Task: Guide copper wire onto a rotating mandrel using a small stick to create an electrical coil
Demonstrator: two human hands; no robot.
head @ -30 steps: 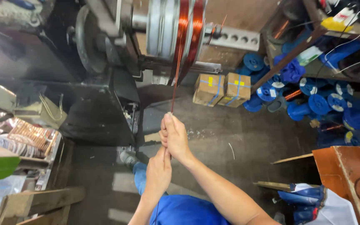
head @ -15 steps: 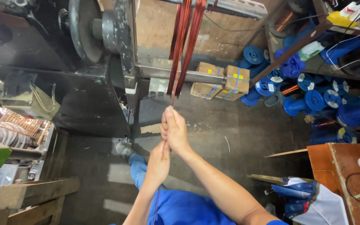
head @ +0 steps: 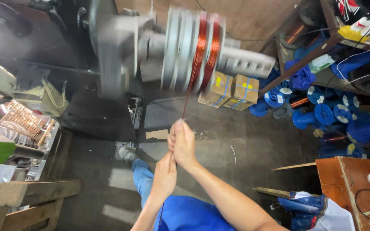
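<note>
Head view: both hands are closed around a thin copper wire [head: 186, 100] that runs up from them to the former [head: 193, 49], a stack of grey discs on a shaft with two bands of orange-brown wire wound in its grooves. The right hand [head: 183, 143] is uppermost, fingers curled and pinching the wire near the top of the fist; the left hand [head: 164, 175] sits just below and touches it, also wrapped round the strand, which trails down past the wrist toward the blue lap. The former is blurred (it looks to be spinning).

What could go wrong, as I judge it: if the grip slackens, the turns could lie loose or jump out of their groove; if it tightens too much, the thin strand could snap or burn the fingers as it slides. Fingers drawn too near the discs could get caught.

Containers: two cardboard boxes [head: 230, 90] stand closed on the floor behind the former, contents hidden. The shelf [head: 317, 49] at right holds blue spools, some with copper wire; more blue spools [head: 322, 113] lie heaped below it.
</note>
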